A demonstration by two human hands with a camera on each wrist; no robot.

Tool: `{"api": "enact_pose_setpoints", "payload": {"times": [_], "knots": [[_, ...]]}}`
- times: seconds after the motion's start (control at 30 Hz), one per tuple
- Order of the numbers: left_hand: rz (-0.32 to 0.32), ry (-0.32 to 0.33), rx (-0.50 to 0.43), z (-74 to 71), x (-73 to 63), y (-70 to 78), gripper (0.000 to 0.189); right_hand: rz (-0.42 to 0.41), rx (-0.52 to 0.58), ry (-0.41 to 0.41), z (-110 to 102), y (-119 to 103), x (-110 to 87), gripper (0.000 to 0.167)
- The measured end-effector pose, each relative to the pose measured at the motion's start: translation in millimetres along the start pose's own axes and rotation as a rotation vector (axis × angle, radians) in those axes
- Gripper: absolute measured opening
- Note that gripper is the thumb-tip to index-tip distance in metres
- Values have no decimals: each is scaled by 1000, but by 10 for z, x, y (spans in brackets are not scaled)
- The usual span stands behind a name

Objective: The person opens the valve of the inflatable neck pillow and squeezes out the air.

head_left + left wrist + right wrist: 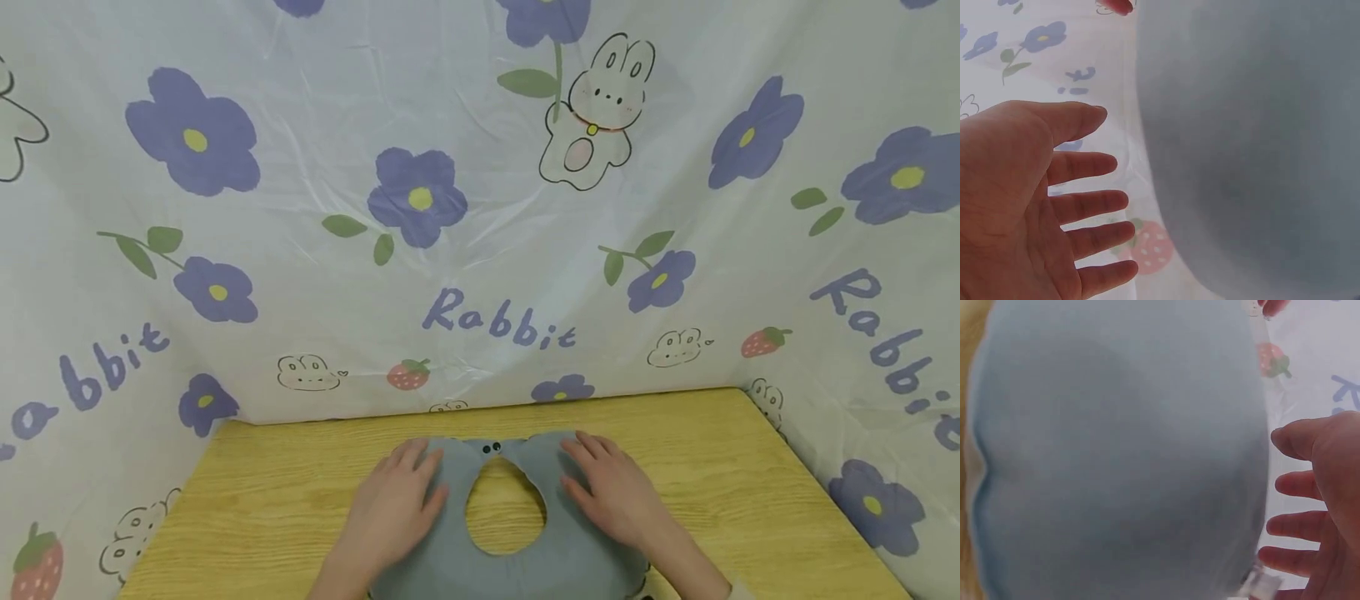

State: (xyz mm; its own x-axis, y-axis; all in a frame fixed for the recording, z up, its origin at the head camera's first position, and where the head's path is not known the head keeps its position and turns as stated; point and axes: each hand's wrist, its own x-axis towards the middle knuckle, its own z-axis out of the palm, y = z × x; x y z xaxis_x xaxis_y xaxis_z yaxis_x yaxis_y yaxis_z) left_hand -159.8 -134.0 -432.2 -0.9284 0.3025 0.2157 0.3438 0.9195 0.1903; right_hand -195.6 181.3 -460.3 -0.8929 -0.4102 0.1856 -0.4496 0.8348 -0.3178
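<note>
A grey-blue U-shaped neck pillow (510, 575) lies on the table, its two ends close together at the far side, with two small black dots (491, 448) between them. My left hand (393, 504) is at the pillow's left arm and my right hand (618, 496) at its right arm, fingers pointing forward. In the left wrist view, the left fingers (1088, 204) are straight and spread beside the pillow (1247, 150). The right wrist view shows straight, spread right fingers (1297, 525) along the pillow's edge, near a small whitish tag (1263, 584).
The wood-grain table (285, 492) extends to both sides of the pillow. A white curtain (480, 250) printed with purple flowers, rabbits and strawberries hangs behind the table and along its left and right sides.
</note>
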Motion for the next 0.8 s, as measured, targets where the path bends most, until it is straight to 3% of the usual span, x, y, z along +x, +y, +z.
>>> {"api": "enact_pose_setpoints", "payload": {"times": [0.33, 0.8], "knots": [[2, -44, -43, 161, -57, -65, 46, 27, -6, 0, 140, 44, -22, 48], [-19, -77, -91, 252, -103, -105, 44, 30, -39, -8, 220, 33, -37, 46]]}}
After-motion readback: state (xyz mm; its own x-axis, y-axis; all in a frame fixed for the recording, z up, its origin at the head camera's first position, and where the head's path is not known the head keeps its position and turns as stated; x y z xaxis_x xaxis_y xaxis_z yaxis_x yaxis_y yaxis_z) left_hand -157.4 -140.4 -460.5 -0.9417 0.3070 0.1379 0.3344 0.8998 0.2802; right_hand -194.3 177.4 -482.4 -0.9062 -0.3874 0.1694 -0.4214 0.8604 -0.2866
